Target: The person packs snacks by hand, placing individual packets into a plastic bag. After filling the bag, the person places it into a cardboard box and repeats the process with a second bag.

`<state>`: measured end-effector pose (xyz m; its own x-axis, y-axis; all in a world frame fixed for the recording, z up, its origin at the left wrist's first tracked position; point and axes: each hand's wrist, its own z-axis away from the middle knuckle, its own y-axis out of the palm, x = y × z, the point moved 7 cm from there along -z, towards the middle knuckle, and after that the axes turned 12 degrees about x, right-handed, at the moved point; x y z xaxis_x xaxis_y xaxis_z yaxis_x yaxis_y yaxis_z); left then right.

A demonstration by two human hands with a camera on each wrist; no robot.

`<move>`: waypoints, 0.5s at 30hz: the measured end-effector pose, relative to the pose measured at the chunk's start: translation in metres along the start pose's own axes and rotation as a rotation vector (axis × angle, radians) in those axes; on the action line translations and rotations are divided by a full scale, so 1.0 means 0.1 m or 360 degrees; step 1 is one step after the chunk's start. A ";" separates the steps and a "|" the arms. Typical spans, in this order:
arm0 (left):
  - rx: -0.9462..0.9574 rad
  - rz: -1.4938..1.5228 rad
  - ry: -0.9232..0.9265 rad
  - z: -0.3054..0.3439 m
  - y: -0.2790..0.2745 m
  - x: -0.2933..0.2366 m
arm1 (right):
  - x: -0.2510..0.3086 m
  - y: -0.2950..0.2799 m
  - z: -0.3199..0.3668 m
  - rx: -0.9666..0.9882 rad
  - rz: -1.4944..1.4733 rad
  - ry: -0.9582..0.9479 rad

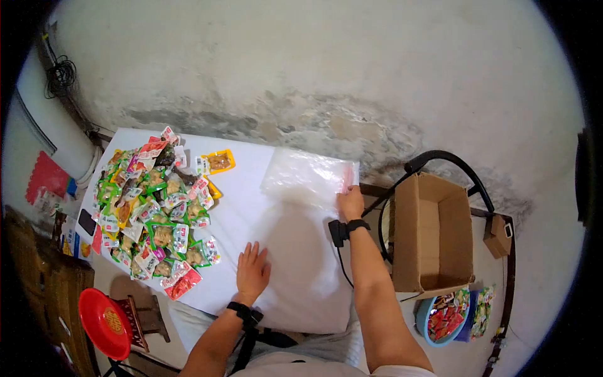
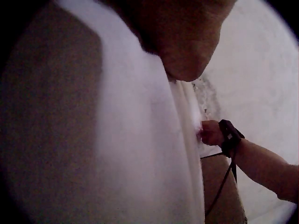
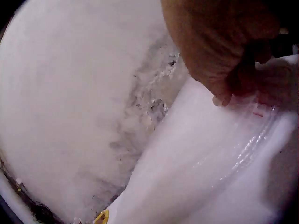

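Clear plastic zip bags (image 1: 301,178) lie flat at the far right of the white-covered table (image 1: 245,217). My right hand (image 1: 351,204) pinches their red-striped edge, fingers curled over it in the right wrist view. Low over the front of the table, my left hand (image 1: 252,274) is spread with fingers straight and holds nothing. To its left is a large heap of small snack packets (image 1: 162,235), mostly green, red and yellow. One yellow-edged packet (image 1: 220,161) lies apart, between the heap and the bags.
An open cardboard box (image 1: 433,232) stands right of the table beside a black curved bar (image 1: 449,157). Below it is a blue basin (image 1: 441,339) of packets. A red basin (image 1: 103,323) sits at the lower left. A phone (image 1: 86,222) lies at the table's left edge.
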<state>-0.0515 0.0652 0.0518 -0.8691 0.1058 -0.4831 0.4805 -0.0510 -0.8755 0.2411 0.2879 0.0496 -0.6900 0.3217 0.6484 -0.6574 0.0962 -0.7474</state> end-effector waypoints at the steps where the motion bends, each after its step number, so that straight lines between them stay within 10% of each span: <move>1: 0.0026 -0.0006 -0.0013 0.00 0.00 0.00 | -0.05 0.02 -0.03 -0.0017 0.0030 0.0055; 15: 0.0026 0.0004 -0.0009 -0.01 0.01 0.01 | -0.06 0.00 0.04 -0.0064 -0.0106 -0.0042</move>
<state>-0.0517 0.0660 0.0504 -0.8688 0.0998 -0.4851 0.4804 -0.0677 -0.8744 0.2444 0.2824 0.0463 -0.6534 0.2885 0.6999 -0.6898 0.1543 -0.7074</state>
